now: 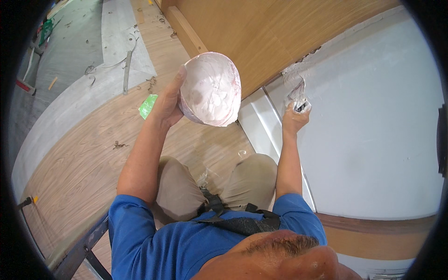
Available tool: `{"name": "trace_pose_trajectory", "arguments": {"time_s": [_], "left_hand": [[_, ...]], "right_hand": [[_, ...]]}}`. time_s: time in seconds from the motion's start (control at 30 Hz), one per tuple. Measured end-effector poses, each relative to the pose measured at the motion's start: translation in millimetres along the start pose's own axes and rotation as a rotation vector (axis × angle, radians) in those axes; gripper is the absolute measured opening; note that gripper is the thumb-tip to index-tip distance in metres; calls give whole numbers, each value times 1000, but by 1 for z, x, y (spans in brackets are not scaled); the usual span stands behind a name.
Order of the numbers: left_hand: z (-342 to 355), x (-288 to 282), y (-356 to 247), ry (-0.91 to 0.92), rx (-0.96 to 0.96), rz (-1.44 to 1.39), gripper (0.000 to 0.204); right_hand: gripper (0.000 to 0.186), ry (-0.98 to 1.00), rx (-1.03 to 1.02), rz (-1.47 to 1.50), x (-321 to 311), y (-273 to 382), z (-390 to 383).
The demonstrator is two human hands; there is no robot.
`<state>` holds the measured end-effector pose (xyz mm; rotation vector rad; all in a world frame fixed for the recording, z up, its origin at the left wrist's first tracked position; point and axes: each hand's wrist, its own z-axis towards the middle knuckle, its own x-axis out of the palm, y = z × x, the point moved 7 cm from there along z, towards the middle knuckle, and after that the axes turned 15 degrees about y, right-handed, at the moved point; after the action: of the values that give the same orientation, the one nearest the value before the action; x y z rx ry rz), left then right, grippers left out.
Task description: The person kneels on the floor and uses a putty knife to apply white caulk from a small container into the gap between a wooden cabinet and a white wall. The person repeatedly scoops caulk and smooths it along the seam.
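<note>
Your left hand grips the side of the bowl of white compound, its open mouth facing up at you, while your right hand is clenched around what looks like a putty knife, well to the bowl's right. The knife's long axis runs away from you, blade end toward the ragged seam between the wood-grain panel and the white panel. Your right hand is nearer that seam; whether the blade touches the white panel, you cannot tell.
</note>
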<state>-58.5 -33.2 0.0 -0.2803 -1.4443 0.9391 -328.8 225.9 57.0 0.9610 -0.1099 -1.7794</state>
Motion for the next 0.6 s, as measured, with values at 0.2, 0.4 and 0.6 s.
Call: {"name": "trace_pose_trajectory", "arguments": {"time_s": [0.2, 0.4, 0.6], "left_hand": [[-2, -4, 0, -17, -5, -7, 85], [2, -1, 0, 19, 9, -7, 87], [-4, 1, -4, -1, -5, 1, 89]], "right_hand": [[21, 205, -95, -186, 14, 14, 5], [20, 338, -280, -528, 25, 17, 37], [18, 189, -370, -660, -20, 65, 83]]}}
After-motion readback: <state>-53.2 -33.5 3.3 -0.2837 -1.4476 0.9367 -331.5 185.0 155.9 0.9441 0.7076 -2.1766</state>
